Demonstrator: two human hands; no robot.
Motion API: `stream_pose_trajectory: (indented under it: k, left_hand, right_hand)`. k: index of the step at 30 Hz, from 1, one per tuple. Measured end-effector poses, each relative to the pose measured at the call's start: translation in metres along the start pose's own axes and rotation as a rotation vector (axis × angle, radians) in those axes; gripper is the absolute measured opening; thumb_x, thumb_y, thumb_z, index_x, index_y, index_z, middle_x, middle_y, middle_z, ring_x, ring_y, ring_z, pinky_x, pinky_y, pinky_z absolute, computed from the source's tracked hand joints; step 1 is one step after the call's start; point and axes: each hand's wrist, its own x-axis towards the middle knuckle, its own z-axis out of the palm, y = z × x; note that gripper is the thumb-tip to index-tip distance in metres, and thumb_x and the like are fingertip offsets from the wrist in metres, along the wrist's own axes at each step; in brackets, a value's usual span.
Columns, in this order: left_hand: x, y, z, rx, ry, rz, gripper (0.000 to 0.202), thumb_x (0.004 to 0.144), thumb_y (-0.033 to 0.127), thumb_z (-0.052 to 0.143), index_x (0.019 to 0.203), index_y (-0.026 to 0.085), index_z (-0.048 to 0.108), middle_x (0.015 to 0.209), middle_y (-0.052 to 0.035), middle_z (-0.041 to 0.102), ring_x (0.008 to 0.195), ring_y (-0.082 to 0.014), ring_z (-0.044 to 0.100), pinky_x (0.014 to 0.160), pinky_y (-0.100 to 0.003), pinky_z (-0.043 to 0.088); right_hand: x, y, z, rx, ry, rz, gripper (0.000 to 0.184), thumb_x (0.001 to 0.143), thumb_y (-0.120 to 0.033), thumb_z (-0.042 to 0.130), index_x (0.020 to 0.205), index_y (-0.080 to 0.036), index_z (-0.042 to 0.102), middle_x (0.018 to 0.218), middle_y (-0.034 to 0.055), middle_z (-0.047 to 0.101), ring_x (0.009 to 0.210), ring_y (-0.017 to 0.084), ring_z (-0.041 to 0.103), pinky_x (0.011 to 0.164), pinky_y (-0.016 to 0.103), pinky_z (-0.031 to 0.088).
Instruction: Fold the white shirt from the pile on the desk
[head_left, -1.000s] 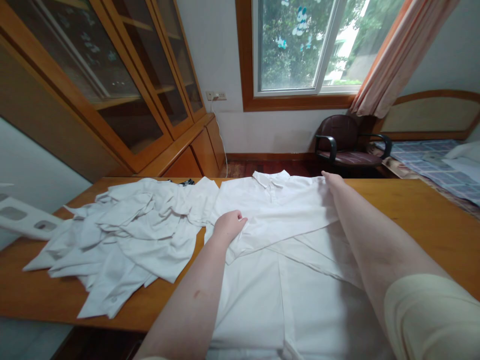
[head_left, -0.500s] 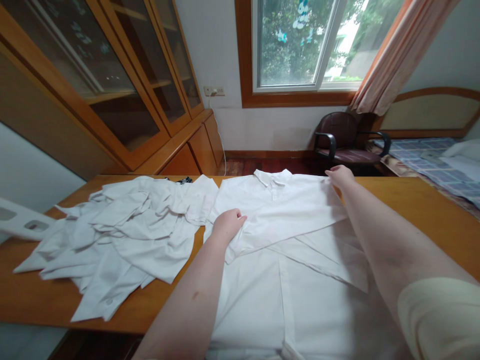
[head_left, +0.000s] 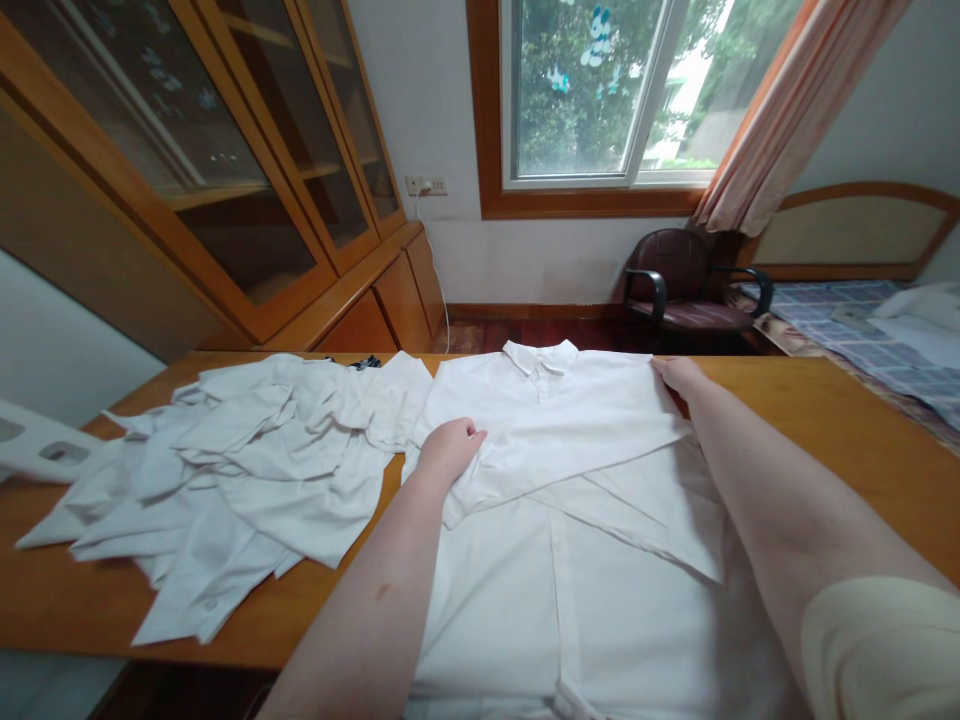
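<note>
A white shirt (head_left: 570, 480) lies spread on the wooden table (head_left: 840, 440) in front of me, collar at the far edge, both sleeves folded across its back. My left hand (head_left: 448, 448) is closed on the folded edge of the shirt at its left side. My right hand (head_left: 679, 374) rests at the shirt's far right shoulder, fingers curled on the cloth there.
A heap of white shirts (head_left: 247, 470) covers the table's left half. A white object (head_left: 37, 445) sticks in at the far left. Behind stand a wooden glass-door cabinet (head_left: 247, 170), a dark armchair (head_left: 690, 290), a window and a bed (head_left: 885, 330).
My right hand slid a little right along the far shoulder, then settled back on it. The left hand has stayed put on the shirt's left edge.
</note>
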Motion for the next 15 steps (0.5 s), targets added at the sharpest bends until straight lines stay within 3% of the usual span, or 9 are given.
stream_pose_trajectory:
  k: [6,10,15]
  left_hand:
    - [-0.001,-0.003,-0.006,-0.049,-0.01,-0.054,0.025,0.077,0.046,0.052,0.069,0.022,0.057,0.073,-0.0017,0.064,0.068,-0.0172,0.057,0.054,-0.026,0.033]
    - [0.0,-0.003,-0.004,-0.025,-0.044,-0.09,0.024,0.074,0.047,0.055,0.071,0.023,0.057,0.076,-0.0023,0.065,0.07,-0.0183,0.058,0.056,-0.026,0.034]
    - [0.0,-0.002,-0.003,0.0,-0.064,-0.102,0.025,0.076,0.048,0.053,0.073,0.024,0.057,0.08,-0.0027,0.066,0.074,-0.0199,0.058,0.058,-0.027,0.036]
  right_hand:
    - [0.007,-0.012,0.004,-0.14,-0.001,0.043,0.031,0.075,-0.036,0.062,0.093,-0.012,0.068,0.095,0.0162,0.064,0.092,0.03,0.061,0.079,0.037,0.045]
    - [0.005,-0.019,0.009,-0.19,0.012,0.08,0.04,0.081,-0.043,0.052,0.097,-0.009,0.067,0.103,0.0208,0.062,0.099,0.034,0.058,0.082,0.041,0.045]
    - [0.007,-0.02,0.008,-0.211,0.02,0.082,0.037,0.083,-0.041,0.051,0.096,-0.01,0.065,0.091,0.019,0.064,0.095,0.032,0.06,0.078,0.038,0.047]
